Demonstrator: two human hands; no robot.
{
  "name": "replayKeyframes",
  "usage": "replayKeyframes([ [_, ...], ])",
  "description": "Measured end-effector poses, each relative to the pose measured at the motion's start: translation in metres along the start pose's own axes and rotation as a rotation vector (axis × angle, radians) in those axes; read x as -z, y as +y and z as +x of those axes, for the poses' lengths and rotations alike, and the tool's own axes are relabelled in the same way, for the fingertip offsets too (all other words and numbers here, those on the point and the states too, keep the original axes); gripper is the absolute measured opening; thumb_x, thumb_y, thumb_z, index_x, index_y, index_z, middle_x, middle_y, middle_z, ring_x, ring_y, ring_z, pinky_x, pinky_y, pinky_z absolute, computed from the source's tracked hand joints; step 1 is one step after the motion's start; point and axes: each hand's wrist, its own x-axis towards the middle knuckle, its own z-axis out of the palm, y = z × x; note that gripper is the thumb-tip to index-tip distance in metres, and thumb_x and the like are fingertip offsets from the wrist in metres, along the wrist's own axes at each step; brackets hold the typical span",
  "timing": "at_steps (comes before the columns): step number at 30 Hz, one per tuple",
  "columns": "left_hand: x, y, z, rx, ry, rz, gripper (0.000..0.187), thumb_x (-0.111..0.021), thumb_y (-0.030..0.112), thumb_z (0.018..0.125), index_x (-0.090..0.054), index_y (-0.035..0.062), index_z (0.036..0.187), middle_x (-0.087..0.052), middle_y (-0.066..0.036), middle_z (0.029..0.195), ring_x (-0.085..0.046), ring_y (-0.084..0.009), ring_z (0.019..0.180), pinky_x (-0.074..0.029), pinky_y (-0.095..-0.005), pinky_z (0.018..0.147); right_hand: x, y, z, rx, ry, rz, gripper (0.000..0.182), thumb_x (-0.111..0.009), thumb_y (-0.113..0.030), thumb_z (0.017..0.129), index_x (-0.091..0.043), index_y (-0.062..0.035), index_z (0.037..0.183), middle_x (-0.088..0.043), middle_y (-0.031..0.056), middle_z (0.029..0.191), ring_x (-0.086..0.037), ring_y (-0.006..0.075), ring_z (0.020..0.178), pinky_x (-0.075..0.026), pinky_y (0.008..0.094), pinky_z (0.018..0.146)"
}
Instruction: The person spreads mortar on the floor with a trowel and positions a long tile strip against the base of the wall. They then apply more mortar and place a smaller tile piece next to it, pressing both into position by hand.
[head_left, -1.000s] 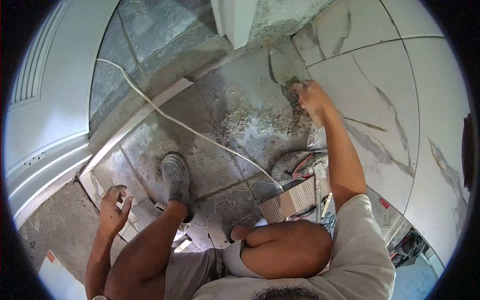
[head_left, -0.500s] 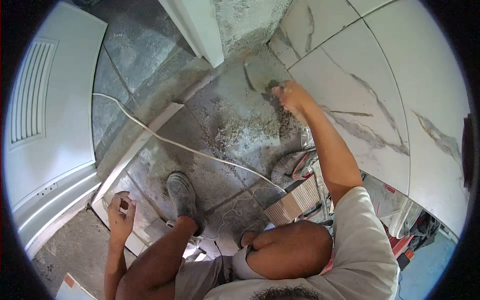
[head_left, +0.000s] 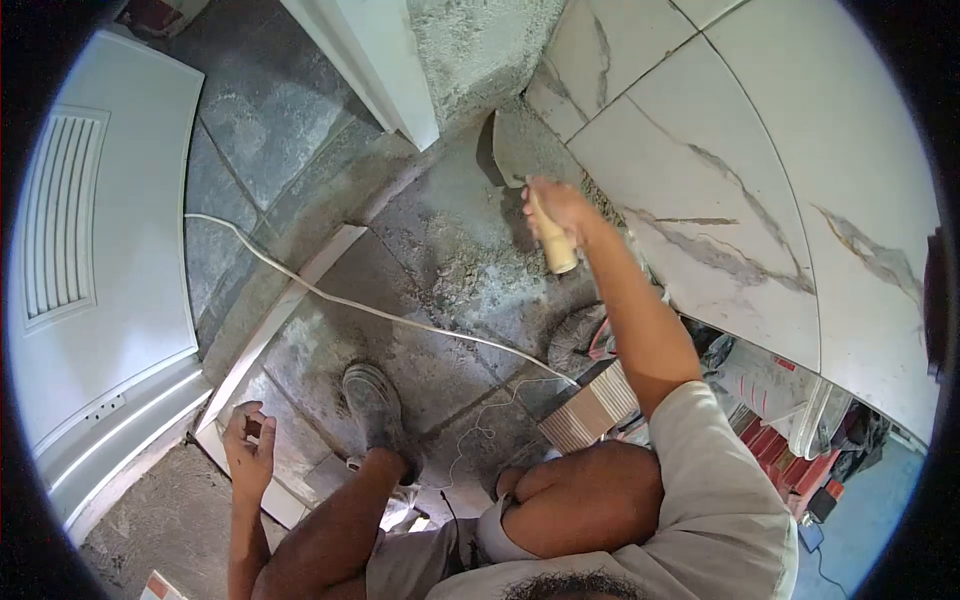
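Observation:
My right hand (head_left: 562,208) is closed around the pale wooden handle (head_left: 552,238) of a trowel. The trowel's metal blade (head_left: 515,150) lies over the grey mortar (head_left: 470,205) in the corner, at the foot of the marbled wall tiles. Held low at the left, my left hand (head_left: 250,440) has its fingers loosely bent and the thumb apart, with no object visible in it. Near that hand runs a pale strip (head_left: 280,315) along the floor. Crumbly mortar bits (head_left: 455,275) lie below the trowel.
A white cable (head_left: 400,322) crosses the floor to a ribbed cardboard piece (head_left: 590,405). The louvred door (head_left: 130,220) stands left, the white door frame (head_left: 385,85) ahead. Large marbled tiles (head_left: 740,210) cover the right wall. My shoe (head_left: 375,405) rests on grey floor tiles.
My right hand has shifted slightly left and turned, bringing the trowel handle into view. Its blade now points up toward the corner. My left hand stays loosely bent, slightly lower in view.

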Motion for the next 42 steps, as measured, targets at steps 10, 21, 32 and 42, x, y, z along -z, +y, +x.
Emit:
replayKeyframes([
  [10,0.004,0.004,0.002,-0.008,0.039,0.015,0.024,-0.066,0.013,0.088,-0.058,-0.0038,0.104,-0.056,-0.003,0.074,-0.050,-0.0087,0.063,-0.040,-0.0231,0.056,-0.058,0.030,0.050,0.071,-0.370,1.107,0.024,-0.044,-0.034,0.097,-0.048,-0.0110,0.089,-0.048,0.0016,0.069,-0.045,0.0134,0.056,-0.043,0.0304,0.053],
  [21,0.005,0.000,-0.001,-0.027,0.058,0.057,0.022,-0.066,0.012,0.089,-0.057,-0.0025,0.104,-0.055,-0.003,0.072,-0.050,-0.0076,0.061,-0.039,-0.0233,0.053,-0.077,0.007,0.040,0.052,-0.179,1.178,0.026,-0.041,-0.036,0.097,-0.046,-0.0119,0.088,-0.046,0.0020,0.065,-0.044,0.0160,0.054,-0.043,0.0320,0.053],
  [32,0.010,0.003,0.001,-0.041,0.071,0.093,0.017,-0.063,0.008,0.089,-0.056,-0.0018,0.101,-0.054,-0.001,0.068,-0.049,-0.0070,0.058,-0.037,-0.0226,0.052,-0.075,-0.016,0.003,0.018,-0.102,1.200,0.025,-0.040,-0.033,0.097,-0.046,-0.0117,0.085,-0.047,0.0021,0.062,-0.046,0.0167,0.053,-0.042,0.0328,0.051],
  [42,0.012,0.008,0.001,-0.032,0.087,0.085,0.018,-0.063,0.006,0.088,-0.056,-0.0020,0.102,-0.055,-0.002,0.071,-0.050,-0.0075,0.060,-0.040,-0.0232,0.055,-0.073,-0.003,0.019,0.003,-0.125,1.306,0.027,-0.041,-0.034,0.097,-0.047,-0.0088,0.091,-0.049,0.0040,0.067,-0.049,0.0194,0.055,-0.044,0.0370,0.050],
])
